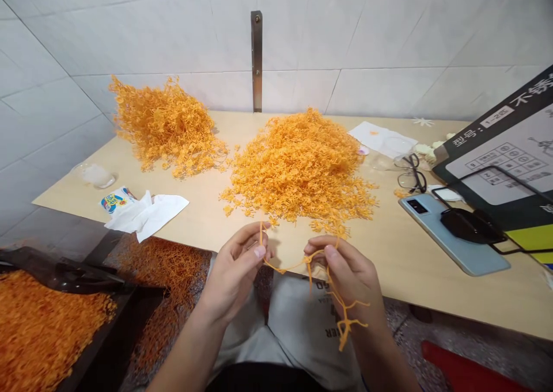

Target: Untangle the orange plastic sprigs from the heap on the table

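A thin, branched orange plastic stem [345,322] spans the gap between my hands over the front edge of the table. My left hand [231,274] pinches one end between thumb and fingers. My right hand [358,280] is closed on the branching part, and its twigs dangle below the thumb across the palm side. Just beyond my fingertips is a large heap of orange plastic flower sprigs [298,162]. A second, bushier orange bunch [162,127] stands at the back left.
Left on the table [203,208] are a crumpled tissue [149,213], a small packet [116,201] and a clear cup [98,176]. At right lie a phone [466,251], eyeglasses [412,173], a dark holder [470,226] and a printed box [505,144]. Orange pieces fill a black container [138,311] below left.
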`<state>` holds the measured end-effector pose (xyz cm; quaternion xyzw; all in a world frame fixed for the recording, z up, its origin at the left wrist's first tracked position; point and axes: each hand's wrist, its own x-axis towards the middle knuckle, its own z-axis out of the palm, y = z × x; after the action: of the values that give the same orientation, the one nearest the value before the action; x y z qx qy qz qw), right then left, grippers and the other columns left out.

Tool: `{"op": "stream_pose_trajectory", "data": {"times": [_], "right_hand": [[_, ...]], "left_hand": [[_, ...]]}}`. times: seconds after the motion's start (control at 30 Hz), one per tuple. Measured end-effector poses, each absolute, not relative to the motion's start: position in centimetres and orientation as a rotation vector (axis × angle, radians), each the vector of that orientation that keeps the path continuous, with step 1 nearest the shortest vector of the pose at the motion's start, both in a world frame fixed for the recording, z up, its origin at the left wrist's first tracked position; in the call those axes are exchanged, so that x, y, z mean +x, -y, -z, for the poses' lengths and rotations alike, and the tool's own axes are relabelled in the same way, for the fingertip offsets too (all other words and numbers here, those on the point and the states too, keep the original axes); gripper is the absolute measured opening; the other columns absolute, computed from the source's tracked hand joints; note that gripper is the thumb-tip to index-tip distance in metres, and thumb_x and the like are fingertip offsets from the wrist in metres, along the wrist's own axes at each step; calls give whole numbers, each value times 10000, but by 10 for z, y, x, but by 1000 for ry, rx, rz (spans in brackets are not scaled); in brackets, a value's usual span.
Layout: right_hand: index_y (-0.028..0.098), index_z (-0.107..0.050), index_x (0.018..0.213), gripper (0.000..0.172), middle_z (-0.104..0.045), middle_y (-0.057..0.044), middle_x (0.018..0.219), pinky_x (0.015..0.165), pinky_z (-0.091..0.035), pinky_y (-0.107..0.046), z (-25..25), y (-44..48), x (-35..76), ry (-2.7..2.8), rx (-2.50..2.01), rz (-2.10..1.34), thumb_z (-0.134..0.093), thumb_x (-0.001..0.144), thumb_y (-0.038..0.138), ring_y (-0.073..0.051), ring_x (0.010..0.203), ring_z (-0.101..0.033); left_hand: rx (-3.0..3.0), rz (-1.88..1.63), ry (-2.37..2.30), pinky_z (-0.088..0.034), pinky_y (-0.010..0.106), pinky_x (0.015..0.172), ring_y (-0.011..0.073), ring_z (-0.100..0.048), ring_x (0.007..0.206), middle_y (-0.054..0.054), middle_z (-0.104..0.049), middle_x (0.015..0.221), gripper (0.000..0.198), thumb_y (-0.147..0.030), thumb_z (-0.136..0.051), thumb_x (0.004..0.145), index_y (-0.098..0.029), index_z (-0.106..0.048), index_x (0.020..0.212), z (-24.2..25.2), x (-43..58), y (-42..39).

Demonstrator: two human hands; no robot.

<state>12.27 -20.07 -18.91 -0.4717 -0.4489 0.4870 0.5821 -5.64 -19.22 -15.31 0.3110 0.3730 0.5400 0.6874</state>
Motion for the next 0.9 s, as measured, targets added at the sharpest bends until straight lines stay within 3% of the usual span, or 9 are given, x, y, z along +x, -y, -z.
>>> {"op": "stream_pose_trajectory", "data": {"times": [0.2,0.33,0.43,0.6,0.73,0.9], "right_hand": [[194,-678,741,228,-623,-28,688,579,-506,-271,187,203,130,874,-1072,-1012,-586,894,335,-153,624,-577],[208,-678,811,144,-636,-24,742,593,-516,-265,188,207,134,945,-1062,-1004,-593,896,289,-153,657,-596],[258,-666,994,120,-677,-29,895,708,-544,-292,186,214,137,1255,-1091,-929,-563,933,269,-175,802,-643],[245,-559,1285,404,-608,-95,1277,1018,-431,-491,181,222,132,2215,-1041,-625,-643,895,311,-292,1181,-545],[178,-484,1353,421,-642,-89,1211,1102,-326,-511,190,225,120,2490,-1003,-405,-561,944,239,-270,1176,-537],[158,-586,1159,216,-653,-71,1143,1150,-221,-474,206,235,103,2420,-922,-305,-510,971,231,-259,1195,-505]], "left_hand": [[832,-1127,-957,-439,237,757,87,-504,646,-20,-558,657,159,-297,-725,804,-160,-646,785,157,-59,196],[907,-1165,-923,-458,259,758,108,-565,683,-7,-598,707,160,-307,-693,839,-168,-623,804,155,-55,200],[863,-1221,-869,-464,239,694,101,-564,656,-9,-601,704,153,-319,-678,854,-173,-635,836,151,-52,202],[758,-1231,-787,-461,207,645,85,-524,617,-11,-568,664,194,-354,-638,884,-163,-652,913,148,-51,201],[604,-1218,-719,-472,215,662,86,-507,611,-5,-556,672,181,-323,-568,926,-156,-611,873,149,-50,201],[444,-1266,-623,-505,221,725,73,-503,606,-33,-517,649,109,-221,-589,912,-161,-559,827,148,-51,203]]}}
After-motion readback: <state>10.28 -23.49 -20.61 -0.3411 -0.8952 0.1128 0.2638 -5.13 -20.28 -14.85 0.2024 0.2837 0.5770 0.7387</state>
